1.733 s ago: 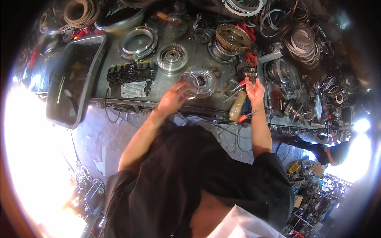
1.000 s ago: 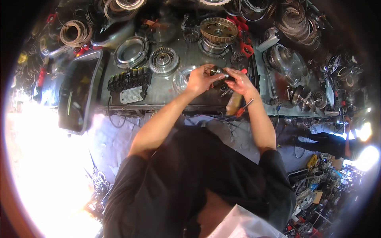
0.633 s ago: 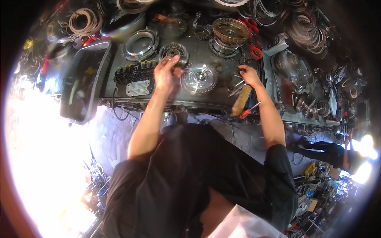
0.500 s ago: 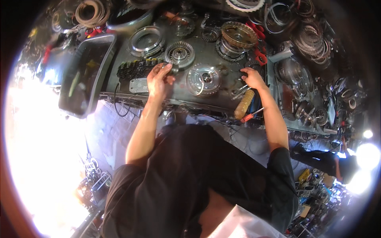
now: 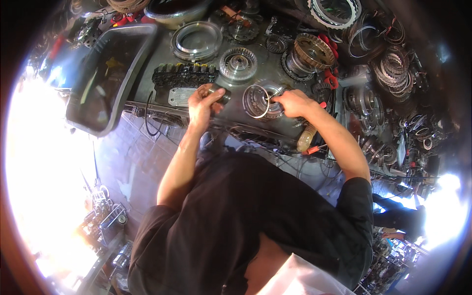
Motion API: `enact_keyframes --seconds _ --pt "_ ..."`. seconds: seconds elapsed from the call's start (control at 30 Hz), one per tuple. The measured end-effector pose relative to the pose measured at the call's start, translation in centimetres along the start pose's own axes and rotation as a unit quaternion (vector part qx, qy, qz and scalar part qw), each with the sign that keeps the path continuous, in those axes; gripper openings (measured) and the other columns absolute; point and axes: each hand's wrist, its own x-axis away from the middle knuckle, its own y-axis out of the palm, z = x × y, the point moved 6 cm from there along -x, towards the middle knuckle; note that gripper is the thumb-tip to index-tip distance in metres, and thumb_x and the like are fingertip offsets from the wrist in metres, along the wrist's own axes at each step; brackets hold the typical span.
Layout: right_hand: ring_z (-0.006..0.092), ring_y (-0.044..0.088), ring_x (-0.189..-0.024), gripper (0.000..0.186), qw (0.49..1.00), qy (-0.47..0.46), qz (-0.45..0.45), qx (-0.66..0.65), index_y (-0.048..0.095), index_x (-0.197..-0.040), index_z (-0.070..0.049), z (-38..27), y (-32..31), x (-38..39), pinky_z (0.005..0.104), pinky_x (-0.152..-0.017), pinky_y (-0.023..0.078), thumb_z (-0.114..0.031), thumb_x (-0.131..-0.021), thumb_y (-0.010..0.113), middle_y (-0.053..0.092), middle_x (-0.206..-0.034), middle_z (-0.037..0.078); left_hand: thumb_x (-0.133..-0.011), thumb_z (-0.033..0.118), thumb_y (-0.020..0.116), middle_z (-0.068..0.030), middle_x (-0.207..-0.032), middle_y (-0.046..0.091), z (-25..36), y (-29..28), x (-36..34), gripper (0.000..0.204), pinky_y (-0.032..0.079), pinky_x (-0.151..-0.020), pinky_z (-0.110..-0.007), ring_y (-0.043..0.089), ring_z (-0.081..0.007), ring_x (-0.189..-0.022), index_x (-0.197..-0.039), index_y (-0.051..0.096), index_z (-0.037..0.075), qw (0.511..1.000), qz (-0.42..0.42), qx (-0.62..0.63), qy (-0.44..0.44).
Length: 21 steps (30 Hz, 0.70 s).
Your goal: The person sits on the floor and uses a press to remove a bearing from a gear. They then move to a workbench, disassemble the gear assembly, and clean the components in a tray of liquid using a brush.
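Now that our right hand (image 5: 297,103) has reached the metal drum (image 5: 261,103), grip unclear, work's there; left hand (image 5: 200,105) holds dark part (image 5: 224,95) left of it.

Bare desk (image 5: 270,67) lies between the silver drum (image 5: 238,65) and the brown-rimmed drum (image 5: 313,53), leaving a lane toward the geared disc (image 5: 277,111); the right hand (image 5: 295,103) blocks that disc's right side, and a thin ring (image 5: 269,102) covers its left; a narrow gap separates ring and left hand (image 5: 200,105); left of that hand, a black block (image 5: 184,76) and silver plate (image 5: 181,97) obstruct passage.
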Motion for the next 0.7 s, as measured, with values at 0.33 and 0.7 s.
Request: enact_keyframes --seconds 0.33,0.7 --pt "0.0381 0.071 -0.105 0.054 0.998 0.037 -0.05 -0.016 0.071 -0.131 -0.021 -0.5 -0.8 -0.6 0.0478 -0.088 0.058 -0.013 -0.078 0.063 0.074 -0.114 0.016 -0.079 0.021 0.09 -0.0086 -0.09 0.071 0.4 -2.1 -0.1 0.064 0.048 -0.052 -0.025 0.063 -0.0144 -0.058 -0.128 0.059 -0.006 1.0 -0.006 0.007 -0.003" --pt "0.0377 0.052 -0.129 0.078 0.956 0.045 0.29 -0.007 0.055 -0.137 -0.001 -6.2 -5.8 -10.5 0.0516 -0.106 0.045 -0.043 -0.078 0.085 0.054 -0.141 0.019 -0.081 0.01 0.088 -0.0068 -0.089 0.069 -0.3 -5.2 1.1 0.057 0.047 -0.052 -0.024 0.059 -0.012 -0.058 -0.127 0.059 -0.006 0.999 -0.015 0.011 -0.041"
